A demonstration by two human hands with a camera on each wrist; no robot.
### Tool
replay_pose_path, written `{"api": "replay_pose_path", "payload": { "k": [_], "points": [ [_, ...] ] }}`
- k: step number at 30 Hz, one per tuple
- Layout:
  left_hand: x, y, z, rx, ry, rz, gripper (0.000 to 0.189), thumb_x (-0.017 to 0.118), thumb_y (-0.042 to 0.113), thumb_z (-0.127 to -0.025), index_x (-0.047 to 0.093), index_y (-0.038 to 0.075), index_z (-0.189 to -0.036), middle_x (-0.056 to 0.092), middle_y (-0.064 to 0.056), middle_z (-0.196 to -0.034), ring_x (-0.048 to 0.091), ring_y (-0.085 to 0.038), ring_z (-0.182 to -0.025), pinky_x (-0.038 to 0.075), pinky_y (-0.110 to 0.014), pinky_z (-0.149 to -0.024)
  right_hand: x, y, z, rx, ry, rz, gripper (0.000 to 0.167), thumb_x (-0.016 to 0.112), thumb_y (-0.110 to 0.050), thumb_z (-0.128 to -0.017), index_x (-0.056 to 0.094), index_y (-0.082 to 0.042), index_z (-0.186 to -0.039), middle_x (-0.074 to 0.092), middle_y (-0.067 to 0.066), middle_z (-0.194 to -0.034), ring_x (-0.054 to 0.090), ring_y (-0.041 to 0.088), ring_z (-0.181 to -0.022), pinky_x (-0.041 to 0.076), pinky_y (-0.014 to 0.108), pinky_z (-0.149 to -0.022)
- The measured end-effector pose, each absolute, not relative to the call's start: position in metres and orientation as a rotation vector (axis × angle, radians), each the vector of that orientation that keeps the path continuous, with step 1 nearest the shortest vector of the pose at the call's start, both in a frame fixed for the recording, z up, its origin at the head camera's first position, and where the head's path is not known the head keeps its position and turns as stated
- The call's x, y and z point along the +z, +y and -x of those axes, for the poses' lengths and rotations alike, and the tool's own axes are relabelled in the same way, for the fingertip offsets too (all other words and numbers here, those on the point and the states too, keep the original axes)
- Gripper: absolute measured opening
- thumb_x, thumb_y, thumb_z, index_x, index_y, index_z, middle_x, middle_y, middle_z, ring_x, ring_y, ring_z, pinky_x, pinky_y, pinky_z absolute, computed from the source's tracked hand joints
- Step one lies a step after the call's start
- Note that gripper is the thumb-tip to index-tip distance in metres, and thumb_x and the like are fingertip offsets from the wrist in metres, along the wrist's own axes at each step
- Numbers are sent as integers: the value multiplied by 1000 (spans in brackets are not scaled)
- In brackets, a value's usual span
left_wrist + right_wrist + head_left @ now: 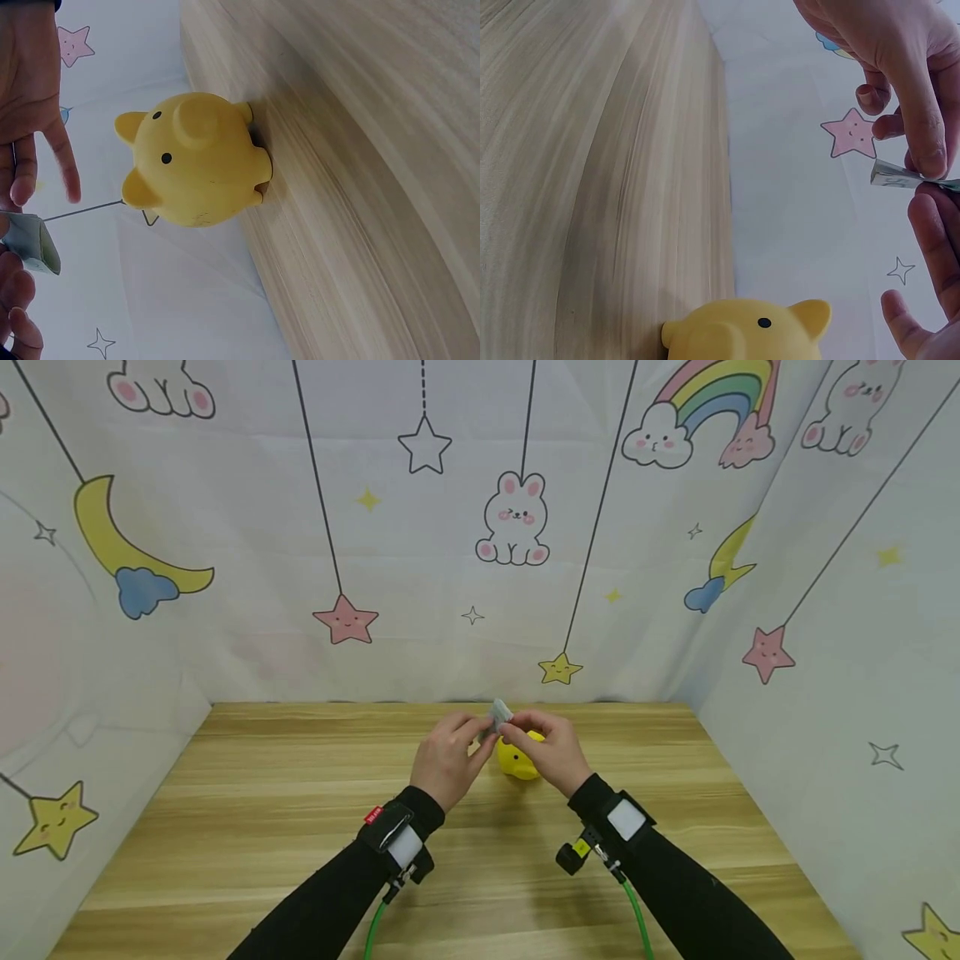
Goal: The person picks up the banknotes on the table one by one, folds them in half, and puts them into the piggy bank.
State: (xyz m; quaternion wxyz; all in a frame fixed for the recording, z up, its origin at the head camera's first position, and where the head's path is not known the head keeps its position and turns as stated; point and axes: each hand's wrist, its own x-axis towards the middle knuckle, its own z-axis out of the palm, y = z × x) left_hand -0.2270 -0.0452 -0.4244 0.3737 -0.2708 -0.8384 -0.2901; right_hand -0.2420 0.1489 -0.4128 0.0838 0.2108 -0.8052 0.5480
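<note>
A small folded banknote [500, 714], pale grey-green, is held up between my two hands. My left hand [444, 760] pinches it from the left between thumb and fingers. From the other side, my right hand [551, 750] grips it with thumb and fingertips. Printed marks show on the banknote [900, 176] in the right wrist view; in the left wrist view the banknote [31, 241] appears folded over. Just beyond and below the hands, a yellow piggy bank [199, 161] stands upright on the table, partly covered by my right hand in the head view. Its top slot does not show.
The wood-grain table [315, 802] extends to both sides and toward me. A white cloth backdrop [427, 552] with printed stars, rabbits and moons closes off the back and both sides. Green cables [636, 910] trail from the wrist cameras.
</note>
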Motion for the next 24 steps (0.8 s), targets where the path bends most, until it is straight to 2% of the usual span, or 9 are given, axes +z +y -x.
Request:
{"api": "replay_pose_path", "payload": {
  "k": [6, 12, 15, 21, 24],
  "points": [
    [-424, -45, 227, -760, -2126, 711, 18, 88, 13, -90, 80, 4, -103, 71, -7, -93, 67, -20, -79, 59, -31, -66, -412, 148, 243, 1584, -2395, -595, 17, 69, -15, -106, 78, -1, -104, 77, 10, -91, 71, 22, -88, 56, 25, -78],
    [-423, -49, 229, -1018, -2214, 599, 14, 83, 17, -96, 77, 6, -101, 71, -8, -96, 63, -21, -74, 54, -31, -65, -413, 150, 244, 1534, -2388, -570, 17, 69, -12, -106, 77, 0, -97, 74, 10, -83, 69, 41, -84, 48, 23, -64],
    [-420, -53, 231, -1208, -2240, 513, 12, 80, 18, -98, 77, 7, -103, 71, -8, -96, 63, -23, -75, 52, -30, -65, -413, 151, 244, 1514, -2398, -573, 16, 70, -12, -105, 77, -2, -95, 73, 9, -81, 69, 43, -83, 47, 23, -62],
    [-416, -58, 235, -1491, -2273, 543, 17, 73, 17, -104, 78, 6, -116, 72, -10, -108, 65, -21, -88, 55, -30, -77, -411, 152, 243, 1458, -2414, -620, 14, 72, -12, -104, 77, -5, -92, 72, 5, -81, 68, 26, -78, 47, 24, -60],
    [-416, -59, 235, -1535, -2283, 558, 16, 72, 15, -104, 78, 5, -115, 72, -10, -107, 65, -23, -90, 55, -33, -82, -411, 152, 242, 1427, -2427, -658, 13, 72, -11, -103, 77, -5, -92, 72, 4, -81, 68, 20, -77, 48, 24, -59]
  ]
}}
